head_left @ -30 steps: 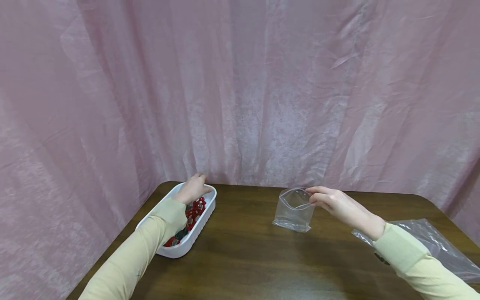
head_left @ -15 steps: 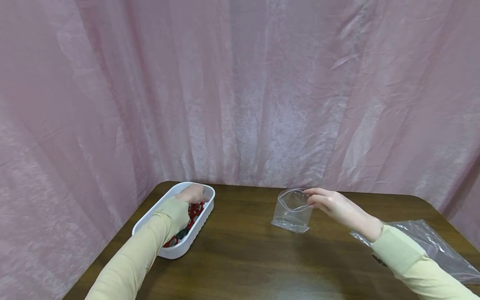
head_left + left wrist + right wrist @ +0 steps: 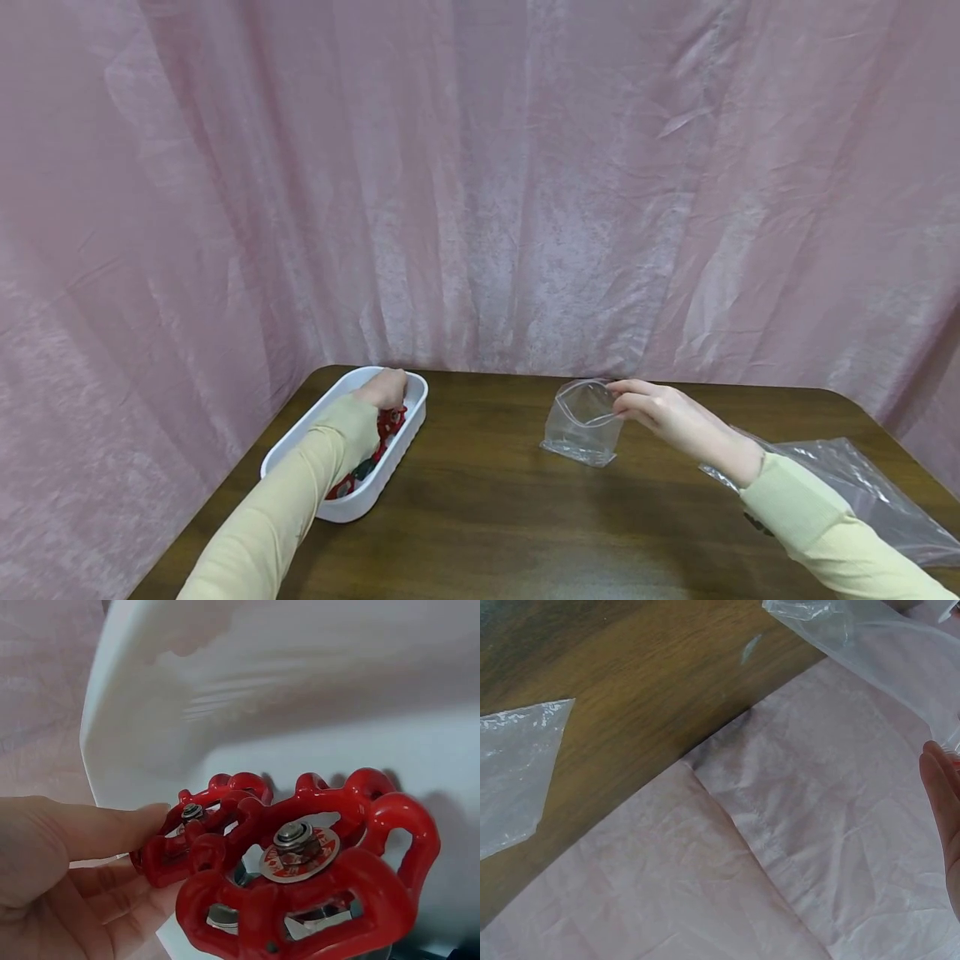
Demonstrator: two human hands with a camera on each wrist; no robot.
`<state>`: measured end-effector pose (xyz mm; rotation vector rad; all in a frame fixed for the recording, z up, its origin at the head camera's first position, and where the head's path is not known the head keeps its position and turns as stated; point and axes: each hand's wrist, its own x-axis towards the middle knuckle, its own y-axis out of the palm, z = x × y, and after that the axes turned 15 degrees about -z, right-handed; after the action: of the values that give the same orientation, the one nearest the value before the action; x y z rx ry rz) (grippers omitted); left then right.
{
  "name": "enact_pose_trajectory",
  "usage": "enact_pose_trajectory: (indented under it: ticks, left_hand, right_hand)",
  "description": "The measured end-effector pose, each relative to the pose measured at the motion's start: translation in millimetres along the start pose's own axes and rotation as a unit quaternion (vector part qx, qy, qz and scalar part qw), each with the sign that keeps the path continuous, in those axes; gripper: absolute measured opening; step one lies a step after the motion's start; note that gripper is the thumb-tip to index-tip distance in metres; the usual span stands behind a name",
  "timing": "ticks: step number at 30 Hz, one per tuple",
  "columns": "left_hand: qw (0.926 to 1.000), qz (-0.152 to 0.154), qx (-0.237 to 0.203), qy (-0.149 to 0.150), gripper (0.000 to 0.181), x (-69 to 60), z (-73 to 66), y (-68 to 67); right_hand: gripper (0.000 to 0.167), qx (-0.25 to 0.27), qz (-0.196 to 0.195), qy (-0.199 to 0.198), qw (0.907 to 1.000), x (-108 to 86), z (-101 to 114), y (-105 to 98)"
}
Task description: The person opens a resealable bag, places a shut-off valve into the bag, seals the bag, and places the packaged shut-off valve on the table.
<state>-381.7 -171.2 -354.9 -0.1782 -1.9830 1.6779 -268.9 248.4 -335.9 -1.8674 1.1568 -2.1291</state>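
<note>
My left hand (image 3: 384,388) reaches down into the far end of a white oblong tray (image 3: 392,473) on the left. In the left wrist view its thumb (image 3: 112,825) presses on a red valve handwheel (image 3: 166,862), with the fingers underneath. A larger-looking red handwheel (image 3: 367,881), with a metal nut and round label at its hub, lies nearer that camera, overlapping the first. My right hand (image 3: 671,419) pinches the rim of a clear plastic bag (image 3: 581,440), which stands on the table with its mouth gaping. In the right wrist view only some fingers (image 3: 939,795) show.
A larger clear plastic sheet or bag (image 3: 862,487) lies flat at the table's right, partly behind my right forearm. Beside my right cuff is a small dark object (image 3: 757,523). Pink curtain (image 3: 480,208) hangs along the brown table's (image 3: 480,533) back edge.
My left hand has lowered from above the tray's far end into it, over the red handwheels. My right hand stays at the bag's rim with hardly any movement.
</note>
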Motion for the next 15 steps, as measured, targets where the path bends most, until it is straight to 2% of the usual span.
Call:
enact_pose_trajectory:
  ticks: [2, 4, 5, 6, 7, 9, 10, 11, 12, 13, 14, 15]
  left_hand:
    - [0.9999, 0.008, -0.005, -0.014, 0.02, 3.0, 2.6, 3.5]
    - [0.9993, 0.022, -0.01, -0.027, 0.019, 10.2, 11.5, 13.5]
    - [0.999, 0.028, -0.011, -0.033, 0.019, 14.6, 17.4, 19.9]
    - [0.9992, 0.018, -0.027, -0.021, 0.02, 21.5, 33.1, 35.7]
    - [0.999, 0.024, -0.025, -0.027, 0.02, 25.9, 38.6, 41.6]
    - [0.9991, 0.026, -0.02, -0.026, 0.021, 30.8, 46.9, 49.8]
    - [0.9988, 0.028, -0.019, -0.035, 0.021, 30.4, 45.2, 47.3]
    - [0.9992, 0.02, -0.018, -0.03, 0.022, 27.1, 41.9, 42.4]
    - [0.9994, 0.011, -0.018, -0.026, 0.023, 21.6, 35.2, 33.6]
    - [0.9989, 0.022, -0.004, -0.041, 0.024, 12.8, 16.2, 12.1]
    - [0.9994, 0.01, -0.006, -0.033, 0.025, 8.7, 14.1, 6.0]
    - [0.9996, 0.0, -0.009, -0.029, 0.025, 13.2, 29.2, 18.6]
  right_hand:
    - [0.017, 0.001, 0.002, 0.003, 1.0, -0.3, 1, 0]
    - [0.006, 0.001, 0.005, 0.005, 1.0, -0.3, 2, 0]
    - [0.014, 0.0, 0.006, 0.006, 1.0, -0.1, 2, 0]
    - [0.021, -0.001, 0.006, 0.006, 1.0, 0.1, 2, 0]
    - [0.025, -0.004, 0.007, 0.005, 1.0, 0.3, 2, 0]
    - [0.016, -0.006, 0.008, 0.005, 0.9999, 0.6, 3, 0]
    - [0.008, -0.006, 0.009, 0.006, 0.9999, 0.7, 3, 0]
    - [0.004, -0.003, 0.01, 0.007, 0.9999, 0.8, 3, 0]
    - [0.006, -0.001, 0.01, 0.007, 0.9999, 0.7, 3, 0]
    - [0.011, 0.001, 0.01, 0.007, 0.9999, 0.7, 3, 0]
    - [0.009, 0.002, 0.011, 0.008, 0.9999, 0.6, 3, 0]
    - [0.005, 0.003, 0.01, 0.008, 0.9999, 0.4, 4, 1]
